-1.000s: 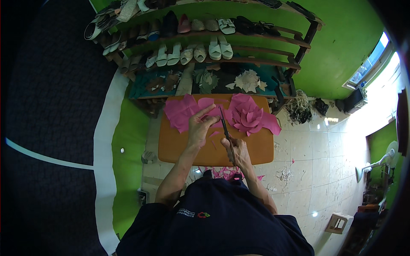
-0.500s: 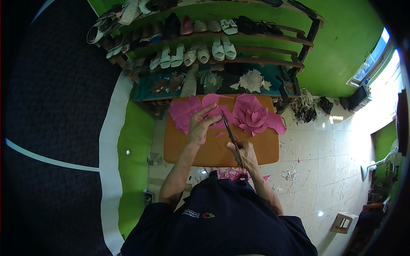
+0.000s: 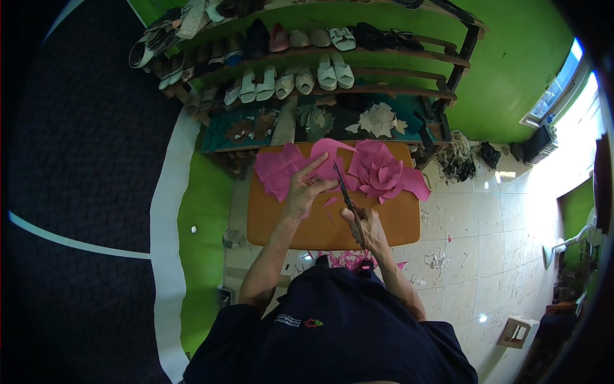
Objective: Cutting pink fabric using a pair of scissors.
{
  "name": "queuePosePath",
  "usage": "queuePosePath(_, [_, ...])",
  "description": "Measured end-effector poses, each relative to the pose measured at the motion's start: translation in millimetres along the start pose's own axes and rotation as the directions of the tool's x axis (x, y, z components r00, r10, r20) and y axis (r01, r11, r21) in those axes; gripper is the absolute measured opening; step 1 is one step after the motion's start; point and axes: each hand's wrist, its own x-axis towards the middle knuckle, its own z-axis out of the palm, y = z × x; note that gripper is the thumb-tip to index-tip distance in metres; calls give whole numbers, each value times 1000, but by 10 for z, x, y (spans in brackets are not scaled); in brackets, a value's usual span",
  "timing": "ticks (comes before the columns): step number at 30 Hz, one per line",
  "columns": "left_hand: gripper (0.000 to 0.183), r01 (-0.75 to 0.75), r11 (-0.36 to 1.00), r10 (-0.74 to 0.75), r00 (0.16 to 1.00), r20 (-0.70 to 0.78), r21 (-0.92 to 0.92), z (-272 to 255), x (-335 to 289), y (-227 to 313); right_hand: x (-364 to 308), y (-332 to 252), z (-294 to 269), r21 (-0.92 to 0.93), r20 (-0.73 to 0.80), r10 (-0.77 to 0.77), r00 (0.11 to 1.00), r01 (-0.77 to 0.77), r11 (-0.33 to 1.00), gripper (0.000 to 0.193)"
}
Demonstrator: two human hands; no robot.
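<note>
Two bare hands work above one orange-brown table (image 3: 307, 229). The right hand (image 3: 366, 225) is closed around the handles of one pair of dark scissors (image 3: 349, 200), whose blades point far and slightly left, the tips beside a pink piece (image 3: 325, 148). The left hand (image 3: 307, 190) has its thumb and forefinger spread in front of that piece, near the table's far side; whether hidden fingers grip it, I cannot tell. To their left lies one broad pink sheet (image 3: 276, 169); to the right, one layered pink flower (image 3: 380, 178). At least two pink scraps (image 3: 330, 201) lie nearer on the tabletop. Beyond, one rack (image 3: 409, 91) bears three clusters of cut pieces, left to right brown (image 3: 242, 129), grey-green (image 3: 317, 120) and off-white (image 3: 377, 121), with two white slides (image 3: 336, 73) above.
</note>
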Motion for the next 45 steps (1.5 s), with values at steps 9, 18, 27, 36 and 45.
queuePosePath(9, [71,7,1000,-6,998,67,-13,-78,47,30,-9,-93,-63,-16,26,44,999,-44,999,79])
queuePosePath(18, [70,34,999,-31,989,143,-15,-129,37,119,-46,-142,-175,-82,59,55,997,-50,995,76])
queuePosePath(27, [68,58,998,-58,978,200,7,-199,35,108,-67,-246,-348,-196,118,36,992,-13,980,75])
queuePosePath(36, [48,43,994,-63,977,202,104,-417,164,167,-141,-81,-398,-144,219,90,972,-59,988,73])
queuePosePath(45, [56,88,963,-167,936,310,253,-219,21,238,-90,129,-220,73,295,134,946,-163,984,60])
